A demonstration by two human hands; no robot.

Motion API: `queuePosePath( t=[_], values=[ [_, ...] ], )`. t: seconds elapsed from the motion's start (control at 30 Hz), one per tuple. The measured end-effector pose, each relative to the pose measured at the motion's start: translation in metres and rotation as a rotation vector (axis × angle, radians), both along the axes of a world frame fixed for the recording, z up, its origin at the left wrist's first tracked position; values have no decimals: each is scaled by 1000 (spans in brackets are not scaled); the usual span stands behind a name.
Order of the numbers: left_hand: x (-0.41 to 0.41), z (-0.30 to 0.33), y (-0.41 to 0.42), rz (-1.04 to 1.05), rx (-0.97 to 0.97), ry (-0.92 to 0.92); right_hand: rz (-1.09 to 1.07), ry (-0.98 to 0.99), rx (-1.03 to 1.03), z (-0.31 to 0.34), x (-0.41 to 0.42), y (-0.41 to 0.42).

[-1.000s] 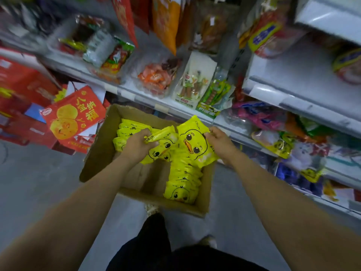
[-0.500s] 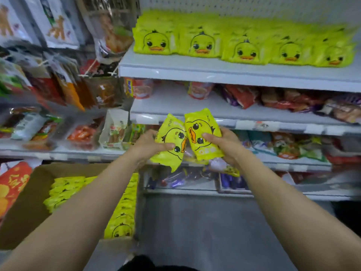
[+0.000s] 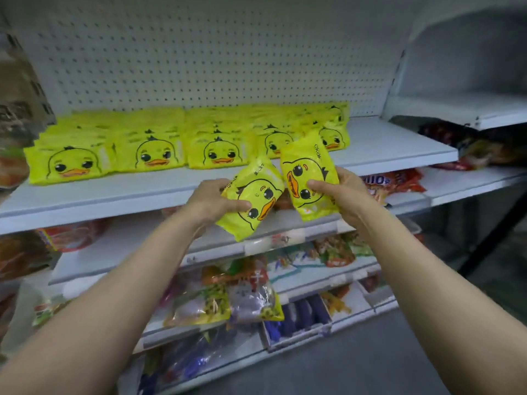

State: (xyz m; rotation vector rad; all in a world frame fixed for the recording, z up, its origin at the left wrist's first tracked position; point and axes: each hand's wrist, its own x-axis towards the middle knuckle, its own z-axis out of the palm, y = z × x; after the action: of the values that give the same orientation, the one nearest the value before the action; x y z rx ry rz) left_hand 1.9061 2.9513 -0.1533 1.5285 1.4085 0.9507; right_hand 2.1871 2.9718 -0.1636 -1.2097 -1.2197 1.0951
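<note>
Two duck packets raised to the top shelf

The left hand (image 3: 211,201) grips one yellow duck packet (image 3: 251,203) and the right hand (image 3: 346,195) grips the second duck packet (image 3: 309,178). Both now sit higher, just in front of the top shelf (image 3: 385,143) beside the stocked duck row (image 3: 154,151), and the cardboard box has left view. The packet lettering is too blurred to read; a red bag (image 3: 395,181) shows "llo".
</note>
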Motion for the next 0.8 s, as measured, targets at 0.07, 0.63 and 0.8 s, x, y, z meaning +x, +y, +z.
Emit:
queuePosePath(
  t=[0.07, 0.63, 0.8],
  values=[
    [18, 12, 32, -51, 37, 15, -21, 1, 16, 17, 25, 23],
    [189, 72, 202, -318, 87, 250, -19, -170, 45, 57, 200, 201],
    [241, 72, 241, -261, 62, 260, 146, -247, 17, 64, 249, 273]
  ],
)
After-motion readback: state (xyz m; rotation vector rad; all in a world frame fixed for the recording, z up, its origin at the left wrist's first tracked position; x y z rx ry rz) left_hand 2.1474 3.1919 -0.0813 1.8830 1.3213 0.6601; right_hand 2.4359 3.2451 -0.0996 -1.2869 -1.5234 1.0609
